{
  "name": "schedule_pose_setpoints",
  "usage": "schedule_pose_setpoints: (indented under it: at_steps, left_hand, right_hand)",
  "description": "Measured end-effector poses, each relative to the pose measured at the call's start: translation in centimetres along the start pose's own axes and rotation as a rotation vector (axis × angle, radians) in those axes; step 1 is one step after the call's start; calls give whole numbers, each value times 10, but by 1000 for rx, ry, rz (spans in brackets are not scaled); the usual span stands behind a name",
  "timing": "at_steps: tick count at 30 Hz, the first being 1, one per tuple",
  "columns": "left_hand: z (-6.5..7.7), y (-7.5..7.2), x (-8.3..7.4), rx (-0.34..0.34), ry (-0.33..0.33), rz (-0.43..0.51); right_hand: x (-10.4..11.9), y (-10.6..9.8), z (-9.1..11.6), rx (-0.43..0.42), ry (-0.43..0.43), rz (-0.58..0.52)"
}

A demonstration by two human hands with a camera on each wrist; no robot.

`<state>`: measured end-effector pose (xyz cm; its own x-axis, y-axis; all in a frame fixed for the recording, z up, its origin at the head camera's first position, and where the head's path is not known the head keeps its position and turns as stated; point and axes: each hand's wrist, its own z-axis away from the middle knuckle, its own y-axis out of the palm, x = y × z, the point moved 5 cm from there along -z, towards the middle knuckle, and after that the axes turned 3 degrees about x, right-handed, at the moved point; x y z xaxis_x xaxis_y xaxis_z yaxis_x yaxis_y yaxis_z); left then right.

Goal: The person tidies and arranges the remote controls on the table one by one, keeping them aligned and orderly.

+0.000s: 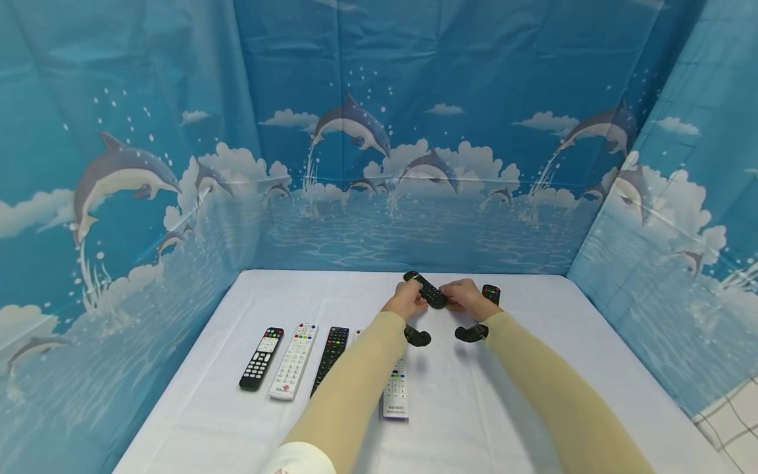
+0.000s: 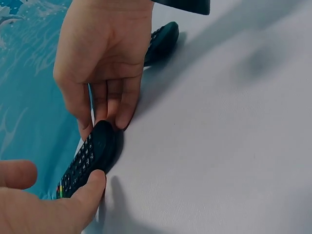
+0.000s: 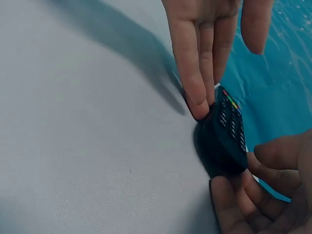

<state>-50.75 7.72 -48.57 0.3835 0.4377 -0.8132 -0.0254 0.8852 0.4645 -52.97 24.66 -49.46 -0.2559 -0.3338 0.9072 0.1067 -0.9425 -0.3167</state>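
A black remote control [image 1: 432, 293] lies slantwise between the two hands near the table's far edge, its colored buttons toward the left. My left hand [image 1: 408, 299] is at its left part. In the right wrist view the left fingers [image 3: 192, 80] stretch straight down to the remote's side, and the left thumb [image 3: 256, 27] stands apart from it. My right hand [image 1: 468, 297] has its bent fingers around the remote's right end, as the left wrist view shows. Behind the right hand another black remote [image 1: 491, 293] lies partly hidden.
Toward the front left lie a small black remote [image 1: 261, 359], a white remote [image 1: 294, 361] and a long black remote [image 1: 331, 355]. A light remote [image 1: 395, 395] is partly under the left sleeve [image 1: 355, 375]. A dolphin-print curtain [image 1: 408, 224] surrounds the white table [image 1: 195, 395].
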Motion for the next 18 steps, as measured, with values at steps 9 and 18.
schedule_pose_setpoints:
  at_steps: [9, 18]
  left_hand:
    - [-18, -11, 9, -173, -52, -61]
    - [-21, -16, 5, -182, 9, -103]
  right_hand:
    - [-8, 12, 4, 38, 62, -101]
    - [5, 16, 14, 53, 46, -198]
